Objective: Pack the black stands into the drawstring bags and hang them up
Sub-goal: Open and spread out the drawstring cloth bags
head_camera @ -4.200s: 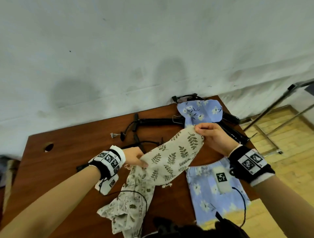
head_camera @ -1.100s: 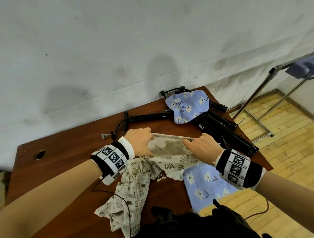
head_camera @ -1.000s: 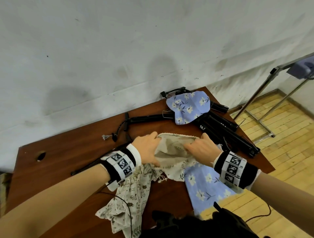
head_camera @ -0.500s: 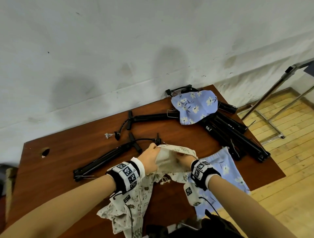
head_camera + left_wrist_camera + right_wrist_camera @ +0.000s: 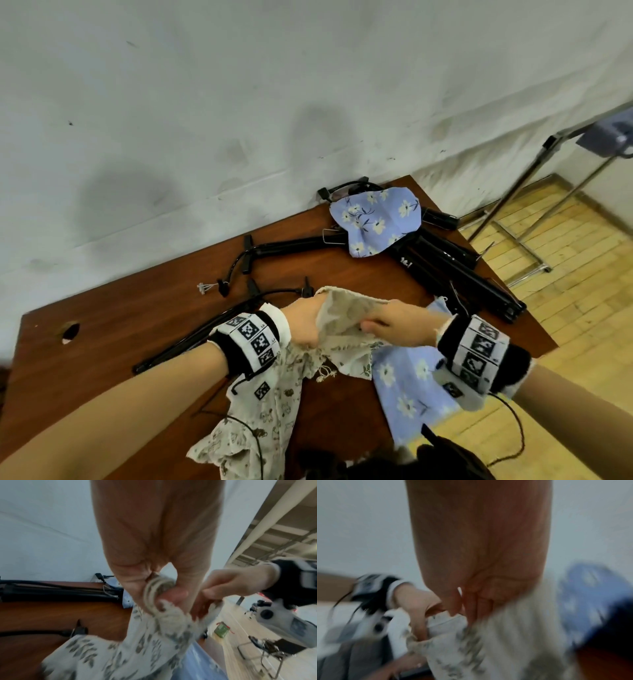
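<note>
both hands pinch the cream leaf-print drawstring bag mouth, left hand and right hand; the long black folded stand lies just beyond the left hand, slanting away leftward

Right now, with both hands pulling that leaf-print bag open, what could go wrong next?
1. The left hand and right hand hold the leaf-print bag by its mouth only; the cloth could slip and fall shut.
2. The nearest black stand lies half under the left wrist, with a thin cable beside it that might snag when lifted.
3. The blue flowered bag hangs over the table edge and may slide off.
</note>
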Available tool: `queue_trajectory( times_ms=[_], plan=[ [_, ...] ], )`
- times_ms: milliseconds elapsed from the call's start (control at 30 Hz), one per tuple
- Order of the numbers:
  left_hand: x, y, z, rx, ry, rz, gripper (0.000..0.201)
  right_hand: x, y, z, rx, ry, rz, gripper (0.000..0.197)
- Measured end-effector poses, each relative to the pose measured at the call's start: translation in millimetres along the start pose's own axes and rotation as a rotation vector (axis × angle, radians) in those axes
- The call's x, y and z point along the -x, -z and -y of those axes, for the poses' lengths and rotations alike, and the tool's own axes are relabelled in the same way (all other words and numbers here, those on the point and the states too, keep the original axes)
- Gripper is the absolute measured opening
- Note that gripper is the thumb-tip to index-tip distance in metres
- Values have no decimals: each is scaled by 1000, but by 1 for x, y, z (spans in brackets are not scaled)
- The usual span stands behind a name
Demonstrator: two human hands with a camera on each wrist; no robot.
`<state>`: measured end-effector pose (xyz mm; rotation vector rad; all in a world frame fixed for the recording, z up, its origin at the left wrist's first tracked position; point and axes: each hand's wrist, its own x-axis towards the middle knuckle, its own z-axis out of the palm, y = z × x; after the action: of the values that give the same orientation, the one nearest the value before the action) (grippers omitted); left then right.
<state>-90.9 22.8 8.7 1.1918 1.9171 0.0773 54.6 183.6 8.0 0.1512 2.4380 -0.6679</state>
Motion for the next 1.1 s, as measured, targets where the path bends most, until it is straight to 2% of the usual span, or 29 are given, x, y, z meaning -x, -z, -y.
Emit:
queue_trajectory(
  times_ms=[33,100,167,267,333,400,467,567,600,700,733,800,867,933,967,1100],
  plan=[
    [0,4,-1,-10,2,20,72,17,9,1,167,13,-8,47],
    [2,17,-1,2,-2,59,81,46,25,-5,529,-45,-69,48],
    [9,33,-6,118,-43,59,77,66,36,-21,653,-59,-150,37],
    [16,52,-15,238,-109,44,32,93,50,-48,464,-43,-366,31],
    [21,57,-26,334,-87,22,21,115,57,-59,243,-44,-522,36],
    [27,61,-41,553,-87,46,26,142,64,-62,-87,-110,-559,41],
    [37,61,-57,760,-152,133,20,172,70,-61,-420,-132,-514,48],
    [51,52,-87,712,-286,345,18,211,72,-60,-570,-123,-452,63],
    [51,49,-96,697,-305,378,22,221,72,-58,-610,-122,-417,60],
    [33,33,-111,733,-248,475,59,243,73,-51,-751,-104,-320,37],
    [28,27,-116,717,-262,528,61,246,72,-53,-783,-109,-288,33],
    [18,18,-116,720,-242,584,47,244,70,-61,-778,-164,-258,27],
    [6,4,-109,791,-161,561,36,229,64,-74,-731,-252,-263,21],
    [-10,-12,-101,761,-83,448,20,200,50,-94,-649,-315,-303,23],
    [-21,-22,-93,671,-69,387,17,180,41,-105,-581,-334,-313,22],
    [-64,-65,-57,273,-23,200,38,94,-16,-146,-354,-413,-245,16]
  ],
)
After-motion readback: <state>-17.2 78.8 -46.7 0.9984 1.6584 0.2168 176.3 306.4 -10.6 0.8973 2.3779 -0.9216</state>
